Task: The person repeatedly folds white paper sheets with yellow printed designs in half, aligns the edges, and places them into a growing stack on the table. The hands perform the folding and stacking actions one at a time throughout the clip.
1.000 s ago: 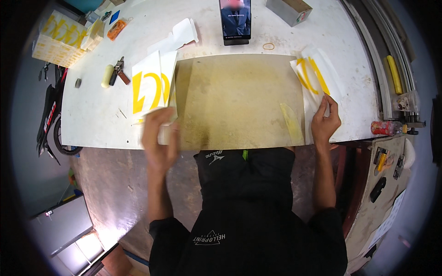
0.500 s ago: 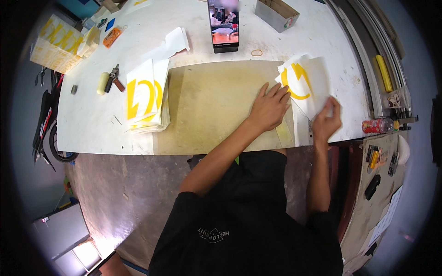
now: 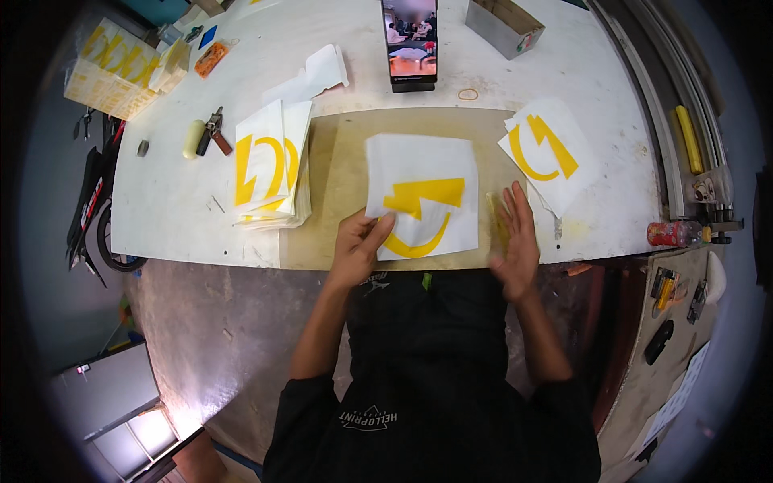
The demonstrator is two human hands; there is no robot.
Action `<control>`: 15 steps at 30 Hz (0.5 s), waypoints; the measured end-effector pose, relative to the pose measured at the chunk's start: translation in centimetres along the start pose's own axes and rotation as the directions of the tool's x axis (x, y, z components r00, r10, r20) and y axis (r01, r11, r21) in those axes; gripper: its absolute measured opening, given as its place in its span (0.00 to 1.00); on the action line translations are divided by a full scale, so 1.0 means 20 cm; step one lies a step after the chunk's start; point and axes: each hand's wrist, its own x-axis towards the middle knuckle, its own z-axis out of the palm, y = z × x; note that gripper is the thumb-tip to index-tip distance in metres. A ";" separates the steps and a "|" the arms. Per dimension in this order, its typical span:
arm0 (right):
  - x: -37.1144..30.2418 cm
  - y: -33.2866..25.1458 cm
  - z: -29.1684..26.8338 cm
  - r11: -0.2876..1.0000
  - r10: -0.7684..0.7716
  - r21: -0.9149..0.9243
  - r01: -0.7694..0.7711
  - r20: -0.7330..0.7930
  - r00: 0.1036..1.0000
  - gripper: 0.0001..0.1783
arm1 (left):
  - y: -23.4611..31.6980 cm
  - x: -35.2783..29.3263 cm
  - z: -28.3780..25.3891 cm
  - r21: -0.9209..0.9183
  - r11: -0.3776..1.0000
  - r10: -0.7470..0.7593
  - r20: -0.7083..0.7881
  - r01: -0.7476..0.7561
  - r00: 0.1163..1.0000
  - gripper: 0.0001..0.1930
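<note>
A white paper sheet point(image 3: 427, 165) with a yellow arc and bolt-shaped print lies over the tan mat point(image 3: 346, 137) in front of me; whether it is a single sheet or a flat bag I cannot tell. My left hand point(image 3: 358, 245) pinches its left edge between thumb and fingers. Just off its right side, my right hand point(image 3: 517, 245) is open, fingers stretched and palm turned toward the sheet, holding nothing. Farther right rests a small pile of the same printed sheets point(image 3: 539, 149). To the left stands a thicker, uneven stack of printed sheets point(image 3: 270, 165).
A phone point(image 3: 412, 48) showing a video stands at the back, beside a grey open box point(image 3: 506, 28). Keys point(image 3: 213, 133), a pale yellow cylinder point(image 3: 193, 139) and a carton point(image 3: 113, 76) of printed pieces are at left. A bottle point(image 3: 675, 233) lies at the right edge.
A printed sheet has come from the right pile to the middle of the mat, turned, with my left hand now gripping it. My right hand has left the pile and opened.
</note>
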 end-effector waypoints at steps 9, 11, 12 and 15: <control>0.06 0.08 0.11 0.837 0.426 0.378 -0.395 0.001 0.905 0.11 | -0.01 -0.11 -0.09 -0.220 0.965 0.120 -0.121 -0.144 0.985 0.17; 0.07 0.07 0.12 0.829 0.453 0.370 -0.419 -0.004 0.892 0.08 | 0.03 -0.07 -0.12 -0.202 0.978 0.007 -0.167 -0.041 0.986 0.18; 0.06 0.08 0.11 0.827 0.478 0.341 -0.447 -0.008 0.879 0.08 | 0.04 -0.07 -0.12 -0.189 0.982 -0.055 -0.171 0.022 0.984 0.20; 0.03 0.13 0.11 0.860 0.511 0.035 -0.509 -0.066 0.857 0.08 | -0.02 -0.06 -0.17 0.222 0.960 -0.121 -0.224 0.171 0.967 0.18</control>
